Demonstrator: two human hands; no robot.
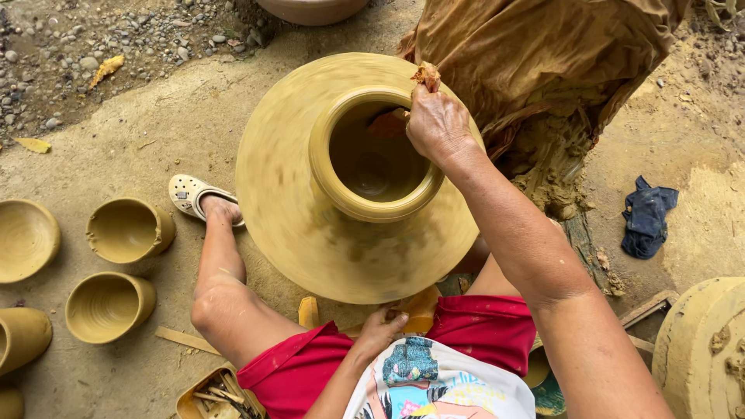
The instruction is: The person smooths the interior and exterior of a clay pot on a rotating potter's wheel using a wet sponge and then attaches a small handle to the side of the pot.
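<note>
Right hand (pixel 438 124) pinching wet rag (pixel 426 75) on spinning pot (pixel 310 225) rim; left hand (pixel 380 330) loosely curled, empty — uneven pressure risks warping soft clay.

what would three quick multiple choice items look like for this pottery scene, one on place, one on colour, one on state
1. Where is the right hand?
A. on the rim of the big clay pot
B. on the blue cloth
C. on the sandal

2. What colour are the shorts?
A. green
B. red
C. white

3. The big clay pot is
A. broken
B. tipped over
C. upright, blurred

Key: 1 A, its fingers pinch a wet scrap at the rim; 2 B, red cloth covers the lap; 3 C, its mouth faces up and the wall smears.
</note>
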